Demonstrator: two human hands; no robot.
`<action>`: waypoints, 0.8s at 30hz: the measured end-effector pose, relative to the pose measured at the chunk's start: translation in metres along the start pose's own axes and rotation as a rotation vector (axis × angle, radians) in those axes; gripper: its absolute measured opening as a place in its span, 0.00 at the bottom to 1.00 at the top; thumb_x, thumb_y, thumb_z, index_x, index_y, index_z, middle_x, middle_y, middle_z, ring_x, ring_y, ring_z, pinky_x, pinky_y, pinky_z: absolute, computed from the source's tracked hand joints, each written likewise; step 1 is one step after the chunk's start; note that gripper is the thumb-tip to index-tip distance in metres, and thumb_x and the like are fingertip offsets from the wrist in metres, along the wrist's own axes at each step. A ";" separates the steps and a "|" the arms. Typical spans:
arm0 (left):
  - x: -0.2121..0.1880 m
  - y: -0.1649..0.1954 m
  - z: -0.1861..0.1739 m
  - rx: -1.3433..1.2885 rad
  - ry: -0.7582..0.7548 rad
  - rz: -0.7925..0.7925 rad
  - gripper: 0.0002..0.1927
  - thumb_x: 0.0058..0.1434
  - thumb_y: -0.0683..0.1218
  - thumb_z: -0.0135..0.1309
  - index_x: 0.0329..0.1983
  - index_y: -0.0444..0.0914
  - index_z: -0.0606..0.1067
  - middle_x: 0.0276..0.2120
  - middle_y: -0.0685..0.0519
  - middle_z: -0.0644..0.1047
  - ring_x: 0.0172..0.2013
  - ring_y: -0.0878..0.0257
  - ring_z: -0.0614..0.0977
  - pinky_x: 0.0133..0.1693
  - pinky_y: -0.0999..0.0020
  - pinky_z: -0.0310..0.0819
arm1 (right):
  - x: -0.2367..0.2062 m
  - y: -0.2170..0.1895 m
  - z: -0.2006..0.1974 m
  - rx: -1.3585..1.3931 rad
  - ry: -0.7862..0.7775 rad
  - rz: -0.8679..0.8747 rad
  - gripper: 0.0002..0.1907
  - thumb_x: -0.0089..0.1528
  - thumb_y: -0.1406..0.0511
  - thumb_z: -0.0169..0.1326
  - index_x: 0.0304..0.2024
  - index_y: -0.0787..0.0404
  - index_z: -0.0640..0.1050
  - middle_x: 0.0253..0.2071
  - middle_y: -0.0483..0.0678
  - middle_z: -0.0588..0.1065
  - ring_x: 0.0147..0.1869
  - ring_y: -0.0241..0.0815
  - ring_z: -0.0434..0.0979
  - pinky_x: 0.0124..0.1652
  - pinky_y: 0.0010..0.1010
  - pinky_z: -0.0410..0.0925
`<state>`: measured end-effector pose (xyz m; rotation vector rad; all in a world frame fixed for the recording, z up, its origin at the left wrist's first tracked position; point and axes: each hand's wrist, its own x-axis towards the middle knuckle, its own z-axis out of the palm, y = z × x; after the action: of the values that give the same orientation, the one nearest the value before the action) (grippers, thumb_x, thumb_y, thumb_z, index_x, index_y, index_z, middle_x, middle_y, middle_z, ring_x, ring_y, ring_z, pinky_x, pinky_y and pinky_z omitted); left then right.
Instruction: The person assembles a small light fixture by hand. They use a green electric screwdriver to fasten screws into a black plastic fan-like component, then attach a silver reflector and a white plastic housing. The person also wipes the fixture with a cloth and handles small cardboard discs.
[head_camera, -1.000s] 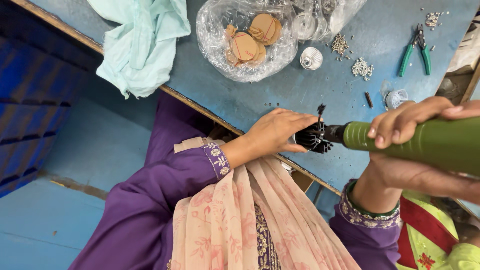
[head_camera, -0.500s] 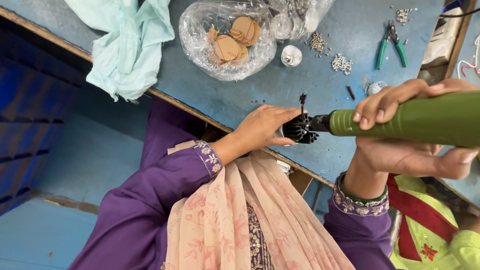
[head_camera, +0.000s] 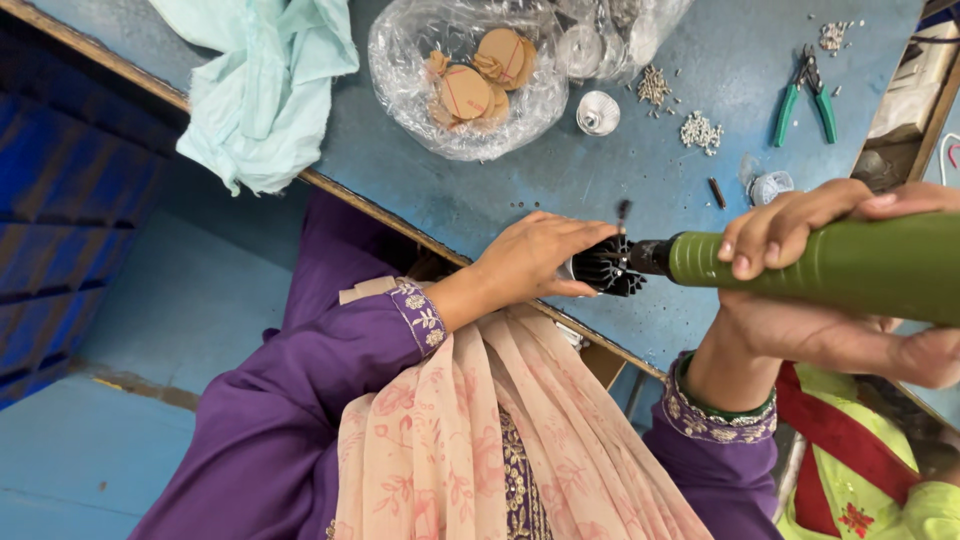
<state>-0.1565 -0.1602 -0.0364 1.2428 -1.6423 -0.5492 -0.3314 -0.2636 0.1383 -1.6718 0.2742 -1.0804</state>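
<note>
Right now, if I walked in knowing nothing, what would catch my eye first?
Probably the thick green power tool in the right hand, its tip pressed into a black finned metal part that the left hand steadies at the blue table's edge. Behind them sits a clear plastic bag of brown card discs, with green-handled pliers far right.

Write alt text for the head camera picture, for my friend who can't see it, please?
A person's right hand presses a green power screwdriver into a black finned part that the left hand steadies on a blue table. Behind lie green pliers, small screws, a bag of brown discs and a pale cloth.
</note>
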 end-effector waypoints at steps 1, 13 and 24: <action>-0.001 -0.001 0.001 0.001 0.004 0.005 0.39 0.57 0.60 0.64 0.69 0.45 0.67 0.61 0.54 0.76 0.59 0.55 0.77 0.59 0.58 0.66 | 0.001 0.002 -0.002 0.018 -0.012 -0.017 0.51 0.54 0.26 0.33 0.55 0.61 0.65 0.30 0.52 0.68 0.21 0.42 0.70 0.24 0.36 0.67; -0.001 0.004 -0.020 -0.234 -0.094 0.052 0.47 0.53 0.59 0.68 0.72 0.39 0.63 0.65 0.47 0.71 0.61 0.52 0.75 0.59 0.58 0.68 | -0.085 -0.042 -0.154 0.066 0.065 -0.006 0.38 0.62 0.34 0.43 0.46 0.62 0.70 0.31 0.51 0.68 0.28 0.42 0.72 0.33 0.34 0.67; 0.159 -0.014 -0.021 0.485 0.000 0.020 0.07 0.60 0.44 0.60 0.40 0.38 0.81 0.37 0.48 0.81 0.41 0.51 0.83 0.39 0.55 0.77 | -0.134 -0.047 -0.146 0.046 0.340 -0.040 0.40 0.63 0.33 0.41 0.51 0.62 0.67 0.27 0.55 0.68 0.26 0.46 0.70 0.30 0.37 0.67</action>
<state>-0.1327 -0.3056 0.0289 1.5675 -1.8496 -0.1352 -0.5328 -0.2523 0.1113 -1.4534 0.4321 -1.3906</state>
